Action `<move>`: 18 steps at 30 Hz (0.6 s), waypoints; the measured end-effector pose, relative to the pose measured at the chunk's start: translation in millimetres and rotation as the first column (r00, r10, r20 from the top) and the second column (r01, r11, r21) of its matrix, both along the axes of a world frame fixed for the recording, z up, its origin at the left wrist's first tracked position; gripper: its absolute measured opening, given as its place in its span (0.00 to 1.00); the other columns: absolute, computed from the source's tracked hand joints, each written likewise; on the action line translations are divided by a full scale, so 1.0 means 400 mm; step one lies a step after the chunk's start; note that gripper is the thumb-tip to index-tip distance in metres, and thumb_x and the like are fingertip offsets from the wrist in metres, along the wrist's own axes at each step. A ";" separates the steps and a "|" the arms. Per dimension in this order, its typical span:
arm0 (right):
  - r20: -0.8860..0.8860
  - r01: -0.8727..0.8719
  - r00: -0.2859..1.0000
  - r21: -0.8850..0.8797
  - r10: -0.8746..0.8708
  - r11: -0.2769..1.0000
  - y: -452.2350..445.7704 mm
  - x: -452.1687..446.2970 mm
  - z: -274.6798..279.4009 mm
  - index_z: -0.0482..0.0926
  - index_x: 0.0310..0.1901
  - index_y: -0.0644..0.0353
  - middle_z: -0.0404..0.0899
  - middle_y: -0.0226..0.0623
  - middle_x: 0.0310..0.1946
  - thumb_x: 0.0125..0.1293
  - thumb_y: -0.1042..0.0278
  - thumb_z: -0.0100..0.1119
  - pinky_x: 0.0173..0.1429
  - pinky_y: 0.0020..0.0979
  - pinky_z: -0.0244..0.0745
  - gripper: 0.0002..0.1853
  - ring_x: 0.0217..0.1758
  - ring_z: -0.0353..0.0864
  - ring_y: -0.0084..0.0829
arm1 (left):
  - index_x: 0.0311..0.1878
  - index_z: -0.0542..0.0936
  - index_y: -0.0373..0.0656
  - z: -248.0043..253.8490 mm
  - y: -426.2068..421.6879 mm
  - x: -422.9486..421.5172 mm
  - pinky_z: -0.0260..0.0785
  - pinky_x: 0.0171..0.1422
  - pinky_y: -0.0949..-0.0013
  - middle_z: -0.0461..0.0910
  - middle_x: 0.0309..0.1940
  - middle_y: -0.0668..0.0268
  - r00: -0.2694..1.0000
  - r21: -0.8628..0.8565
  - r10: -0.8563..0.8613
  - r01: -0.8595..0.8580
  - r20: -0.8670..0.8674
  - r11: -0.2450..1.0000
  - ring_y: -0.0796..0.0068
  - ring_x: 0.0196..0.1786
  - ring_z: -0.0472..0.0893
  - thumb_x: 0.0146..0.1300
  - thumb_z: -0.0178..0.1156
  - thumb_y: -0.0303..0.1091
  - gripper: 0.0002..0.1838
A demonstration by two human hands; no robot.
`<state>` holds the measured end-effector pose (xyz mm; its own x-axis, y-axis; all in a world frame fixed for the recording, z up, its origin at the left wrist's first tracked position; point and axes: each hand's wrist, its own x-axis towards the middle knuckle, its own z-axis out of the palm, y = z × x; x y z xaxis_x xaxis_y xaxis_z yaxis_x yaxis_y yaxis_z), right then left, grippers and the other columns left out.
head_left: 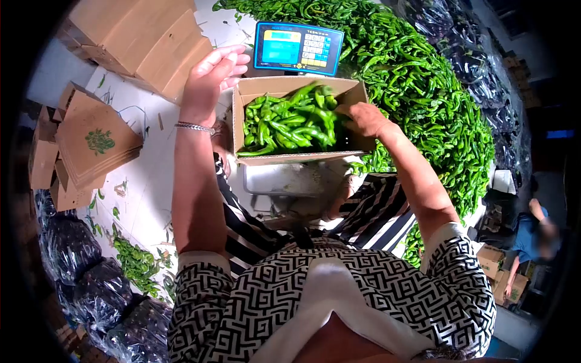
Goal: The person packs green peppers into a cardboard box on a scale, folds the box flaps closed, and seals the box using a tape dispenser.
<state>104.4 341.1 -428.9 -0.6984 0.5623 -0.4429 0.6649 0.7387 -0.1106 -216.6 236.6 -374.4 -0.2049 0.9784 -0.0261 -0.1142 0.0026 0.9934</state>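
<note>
A cardboard box (239,121) holds many long green peppers (290,124), heaped mostly toward its left and middle. My right hand (364,119) reaches over the box's right side, bent down beside the peppers. Its fingertips are partly hidden and blurred, so whether they grip a pepper does not show. One pepper near the back right of the heap is smeared by motion. Palm up, my left hand (221,69) hangs above the box's back left corner, fingers loosely curled and apart, with nothing in it. Just behind the box stands a blue digital scale display (298,48).
A large pile of green peppers (423,103) spreads behind and right of the box. Stacked cartons (139,42) stand at the back left, flattened cardboard (97,139) below them. Dark plastic-wrapped bags (100,290) line the lower left. Another person (532,233) is at far right near boxes.
</note>
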 end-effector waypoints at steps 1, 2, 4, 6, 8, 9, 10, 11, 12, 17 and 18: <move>-0.053 -0.086 0.995 -0.015 0.085 0.996 0.000 0.004 0.010 0.69 0.61 0.49 0.79 0.47 0.41 0.58 0.60 0.59 0.51 0.43 0.73 0.27 0.47 0.77 0.47 | 0.59 0.73 0.39 0.005 0.001 0.002 0.67 0.56 0.71 0.78 0.50 0.61 1.000 0.000 -0.002 0.002 0.008 1.000 0.74 0.51 0.78 0.68 0.50 0.40 0.20; -0.011 -0.055 0.998 -0.037 0.055 0.998 -0.003 -0.003 0.017 0.72 0.57 0.53 0.80 0.47 0.41 0.58 0.63 0.60 0.52 0.42 0.72 0.24 0.46 0.78 0.47 | 0.58 0.73 0.39 0.007 0.001 0.003 0.67 0.56 0.71 0.79 0.50 0.61 1.000 0.009 0.007 -0.007 0.029 1.000 0.73 0.51 0.78 0.68 0.50 0.40 0.20; -0.171 -0.046 0.985 -0.113 0.027 0.993 0.000 -0.034 0.039 0.76 0.53 0.58 0.80 0.47 0.44 0.58 0.65 0.60 0.56 0.40 0.71 0.20 0.48 0.78 0.47 | 0.58 0.73 0.39 0.009 -0.006 -0.001 0.67 0.57 0.70 0.79 0.50 0.60 0.998 0.023 0.034 -0.035 0.060 0.999 0.72 0.51 0.78 0.68 0.51 0.40 0.20; -0.247 0.025 0.968 -0.097 -0.049 0.995 0.013 -0.062 0.035 0.75 0.54 0.61 0.78 0.48 0.49 0.59 0.62 0.60 0.59 0.39 0.69 0.22 0.53 0.76 0.46 | 0.58 0.74 0.38 0.004 -0.011 -0.008 0.67 0.57 0.70 0.79 0.50 0.60 0.994 0.029 0.061 -0.064 0.090 0.998 0.72 0.51 0.78 0.68 0.51 0.41 0.20; -0.191 0.089 0.978 0.000 -0.088 0.996 0.034 -0.066 0.011 0.73 0.58 0.54 0.77 0.48 0.50 0.60 0.53 0.59 0.61 0.41 0.68 0.25 0.57 0.74 0.47 | 0.57 0.74 0.38 0.005 -0.006 0.005 0.67 0.57 0.69 0.79 0.49 0.60 0.992 0.031 0.074 -0.078 0.105 0.997 0.72 0.52 0.78 0.68 0.51 0.40 0.20; -0.135 0.153 0.978 -0.044 -0.158 0.987 0.038 -0.091 0.005 0.70 0.60 0.55 0.74 0.47 0.56 0.60 0.49 0.59 0.62 0.42 0.67 0.29 0.60 0.72 0.47 | 0.57 0.74 0.39 0.003 -0.006 0.002 0.67 0.57 0.69 0.79 0.49 0.60 0.992 0.033 0.067 -0.071 0.106 0.997 0.72 0.52 0.78 0.69 0.51 0.40 0.20; -0.187 0.094 0.978 -0.010 -0.094 0.996 0.033 -0.107 -0.007 0.70 0.60 0.54 0.71 0.46 0.59 0.60 0.47 0.59 0.63 0.42 0.66 0.30 0.63 0.69 0.49 | 0.57 0.74 0.39 0.002 -0.006 0.001 0.67 0.57 0.69 0.79 0.49 0.60 0.993 0.032 0.067 -0.070 0.102 0.997 0.72 0.52 0.78 0.69 0.51 0.40 0.20; -0.177 0.098 0.980 0.027 -0.092 0.995 0.020 -0.123 -0.041 0.70 0.61 0.54 0.72 0.47 0.57 0.60 0.48 0.59 0.63 0.42 0.66 0.30 0.61 0.69 0.49 | 0.57 0.74 0.39 0.004 -0.006 0.001 0.67 0.57 0.69 0.79 0.49 0.60 0.993 0.032 0.067 -0.070 0.098 0.997 0.72 0.52 0.78 0.69 0.51 0.40 0.19; -0.169 0.105 0.981 0.062 -0.093 0.992 0.000 -0.143 -0.075 0.70 0.62 0.53 0.73 0.48 0.55 0.60 0.48 0.59 0.63 0.41 0.66 0.31 0.60 0.70 0.50 | 0.57 0.74 0.39 0.004 -0.004 0.004 0.67 0.57 0.70 0.79 0.49 0.60 0.994 0.030 0.064 -0.067 0.094 0.997 0.72 0.52 0.78 0.69 0.51 0.40 0.19; -0.332 0.073 0.941 0.030 -0.059 0.997 -0.155 -0.321 -0.079 0.75 0.58 0.48 0.75 0.43 0.51 0.58 0.71 0.54 0.61 0.38 0.68 0.23 0.56 0.73 0.46 | 0.57 0.75 0.40 0.010 -0.001 0.018 0.67 0.57 0.70 0.79 0.49 0.60 0.995 0.020 0.043 -0.045 0.086 0.999 0.72 0.51 0.78 0.68 0.51 0.40 0.19; -0.398 -0.019 0.918 -0.053 -0.003 0.998 -0.184 -0.348 -0.078 0.76 0.56 0.49 0.75 0.43 0.51 0.57 0.76 0.51 0.61 0.37 0.69 0.23 0.56 0.73 0.45 | 0.57 0.75 0.40 0.015 -0.001 0.023 0.67 0.56 0.70 0.79 0.49 0.60 0.996 0.021 0.036 -0.038 0.081 0.999 0.72 0.51 0.78 0.68 0.51 0.40 0.19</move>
